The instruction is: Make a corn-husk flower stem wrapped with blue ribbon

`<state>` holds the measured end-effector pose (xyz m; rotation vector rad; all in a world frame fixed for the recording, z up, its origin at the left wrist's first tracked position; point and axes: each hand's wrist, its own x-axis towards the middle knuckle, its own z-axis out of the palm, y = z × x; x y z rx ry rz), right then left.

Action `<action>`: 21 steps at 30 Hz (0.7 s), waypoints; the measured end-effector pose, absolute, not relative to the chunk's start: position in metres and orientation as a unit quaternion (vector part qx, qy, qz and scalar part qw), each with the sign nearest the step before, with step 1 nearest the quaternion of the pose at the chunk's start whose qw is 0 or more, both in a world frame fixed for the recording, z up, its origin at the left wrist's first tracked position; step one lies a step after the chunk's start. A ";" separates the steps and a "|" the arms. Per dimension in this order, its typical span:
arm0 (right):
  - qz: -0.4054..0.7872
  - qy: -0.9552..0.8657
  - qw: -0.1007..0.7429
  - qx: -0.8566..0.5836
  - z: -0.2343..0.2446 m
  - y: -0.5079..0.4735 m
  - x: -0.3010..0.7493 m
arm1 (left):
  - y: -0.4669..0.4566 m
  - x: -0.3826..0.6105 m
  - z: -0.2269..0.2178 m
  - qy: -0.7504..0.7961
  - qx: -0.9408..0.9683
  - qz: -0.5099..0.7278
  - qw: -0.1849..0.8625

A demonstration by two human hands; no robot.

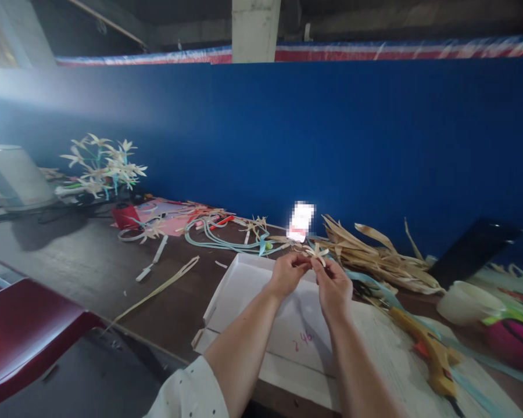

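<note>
Both hands meet above the far part of a white cardboard box lid point(244, 296). Between their fingertips is a small cream flower point(317, 253) with narrow pointed petals, looking like dried husk. My right hand point(335, 284) pinches it from the right with thumb and fingers. My left hand point(289, 271) is closed too, its fingertips pressed together at the flower's left side; the exact grip there is hard to make out. Just behind the hands stands a bright phone-like screen point(301, 222), its picture blurred out. Pale blue cords point(209, 238) lie to the left.
Dried husks point(375, 258) are heaped behind my right hand. A yellow glue gun point(427, 351) lies on paper at the right, near a white cup point(468, 302). A finished-looking flower bunch point(108, 165) stands far left. A red chair point(30, 331) is at the table's front edge.
</note>
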<state>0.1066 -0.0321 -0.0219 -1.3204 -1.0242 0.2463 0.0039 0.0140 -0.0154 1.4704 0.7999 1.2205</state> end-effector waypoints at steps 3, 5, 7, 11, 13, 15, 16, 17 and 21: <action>0.086 -0.457 0.657 -0.593 -0.022 -0.032 0.107 | 0.013 0.006 -0.016 0.360 0.612 0.513 0.482; 0.064 -0.461 0.650 -0.601 -0.023 -0.032 0.107 | 0.011 0.007 -0.016 0.365 0.611 0.517 0.475; 0.042 -0.463 0.642 -0.610 -0.023 -0.032 0.108 | 0.011 0.009 -0.017 0.359 0.609 0.525 0.474; 0.014 -0.487 0.624 -0.611 -0.023 -0.033 0.111 | 0.010 0.012 -0.022 0.345 0.599 0.546 0.474; -0.008 -0.508 0.611 -0.607 -0.022 -0.033 0.112 | 0.011 0.014 -0.024 0.342 0.592 0.554 0.475; -0.033 -0.524 0.600 -0.603 -0.021 -0.034 0.113 | 0.011 0.015 -0.026 0.341 0.586 0.556 0.480; -0.045 -0.530 0.597 -0.601 -0.020 -0.034 0.114 | 0.011 0.016 -0.026 0.340 0.583 0.556 0.484; -0.056 -0.533 0.596 -0.598 -0.019 -0.034 0.114 | 0.012 0.016 -0.027 0.340 0.580 0.556 0.488; -0.057 -0.533 0.603 -0.591 -0.018 -0.035 0.111 | 0.012 0.017 -0.027 0.338 0.569 0.560 0.499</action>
